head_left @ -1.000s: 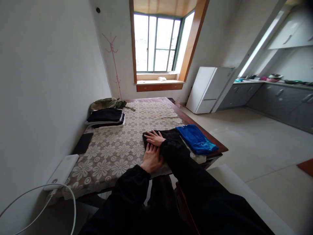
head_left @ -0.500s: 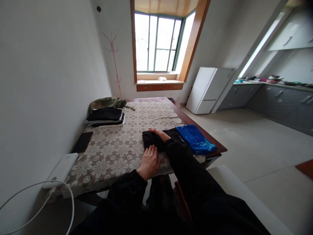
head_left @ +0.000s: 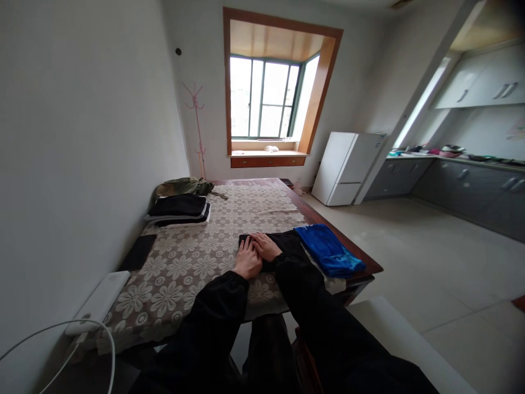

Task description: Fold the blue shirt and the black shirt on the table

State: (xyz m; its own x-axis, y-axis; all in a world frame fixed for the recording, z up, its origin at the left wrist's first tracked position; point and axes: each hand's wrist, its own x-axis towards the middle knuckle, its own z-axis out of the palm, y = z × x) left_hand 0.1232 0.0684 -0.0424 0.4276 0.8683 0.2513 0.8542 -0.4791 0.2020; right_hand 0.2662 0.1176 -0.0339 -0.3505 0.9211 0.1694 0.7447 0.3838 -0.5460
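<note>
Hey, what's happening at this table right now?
A person in black sleeves has both hands flat on a folded black garment lying on the lace tablecloth. The left hand and right hand rest side by side on its left end. A folded blue cloth lies just to the right, and a stack of folded clothes sits by the wall.

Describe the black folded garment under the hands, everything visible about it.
The black garment is a dark, matte cloth folded into a flat, compact rectangle. It lies on the floral lace tablecloth near the table's near right edge. The left hand and right hand both rest flat on its left end, fingers spread, side by side. Its right side meets or slips under the folded blue garment; the sleeve hides part of it. No print, seams or label can be made out.
</note>
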